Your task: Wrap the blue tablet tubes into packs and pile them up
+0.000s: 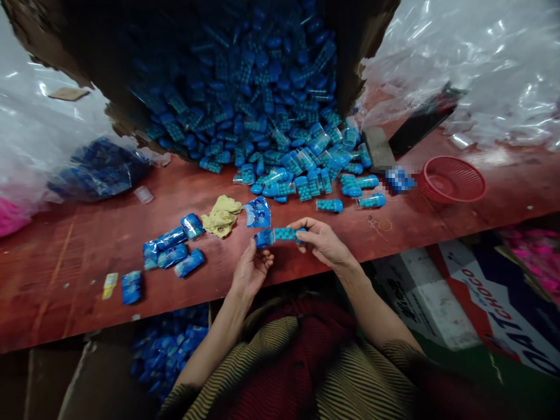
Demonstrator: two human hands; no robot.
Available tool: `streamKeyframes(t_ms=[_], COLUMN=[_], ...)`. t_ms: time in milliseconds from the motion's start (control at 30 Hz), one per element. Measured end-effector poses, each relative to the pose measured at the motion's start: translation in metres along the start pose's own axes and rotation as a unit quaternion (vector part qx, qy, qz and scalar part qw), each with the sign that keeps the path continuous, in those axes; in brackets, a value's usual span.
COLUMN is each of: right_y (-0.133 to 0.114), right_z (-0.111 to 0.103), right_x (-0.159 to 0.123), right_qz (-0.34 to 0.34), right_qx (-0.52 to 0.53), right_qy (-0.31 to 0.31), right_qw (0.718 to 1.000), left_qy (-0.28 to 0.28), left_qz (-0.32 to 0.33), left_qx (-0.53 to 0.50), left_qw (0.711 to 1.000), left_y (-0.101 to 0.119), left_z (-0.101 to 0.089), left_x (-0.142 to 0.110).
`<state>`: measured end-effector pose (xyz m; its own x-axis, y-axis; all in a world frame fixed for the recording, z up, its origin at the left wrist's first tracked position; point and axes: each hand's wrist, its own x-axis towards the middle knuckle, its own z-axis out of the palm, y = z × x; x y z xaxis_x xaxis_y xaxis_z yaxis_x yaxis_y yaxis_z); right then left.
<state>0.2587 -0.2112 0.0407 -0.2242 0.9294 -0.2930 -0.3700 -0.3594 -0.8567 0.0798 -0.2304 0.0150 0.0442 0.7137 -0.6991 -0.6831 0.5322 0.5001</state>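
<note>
In front of my body, over the table's near edge, my right hand (321, 242) grips a small clear bottle (285, 234) of turquoise balls by its blue-capped end. The other end of the bottle meets a blue printed wrapper (263, 238), pinched by my left hand (254, 265). How far the bottle sits inside the wrapper I cannot tell. Just beyond lies a flat blue wrapper (257, 212), beside a crumpled yellow cloth (221, 216). To the left, several blue-wrapped bottles (170, 238) lie in a group on the red table (87, 239).
A torn cardboard box (363, 44) spills a heap of bottles (262, 134) onto the table. At the right stand a red plastic basket (455, 179) and a dark upright object (424, 119). Clear plastic bags (472, 64) flank the box. Below the table are blue-wrapped pieces (168, 350).
</note>
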Motion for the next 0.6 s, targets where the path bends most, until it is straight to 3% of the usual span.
streamKeyframes(t_ms=[233, 600], right_y=[0.0018, 0.0058], right_z=[0.0, 0.0077], right_x=[0.0001, -0.0081], right_qz=[-0.026, -0.1], right_qx=[-0.1, -0.192], right_qy=[0.004, 0.026], right_qw=[0.995, 0.976], left_qy=[-0.058, -0.06], left_qz=[0.041, 0.102], left_qx=[0.036, 0.04], left_qw=[0.997, 0.992], left_y=[-0.0027, 0.0035], left_z=[-0.0058, -0.0012], left_x=[0.0007, -0.0037])
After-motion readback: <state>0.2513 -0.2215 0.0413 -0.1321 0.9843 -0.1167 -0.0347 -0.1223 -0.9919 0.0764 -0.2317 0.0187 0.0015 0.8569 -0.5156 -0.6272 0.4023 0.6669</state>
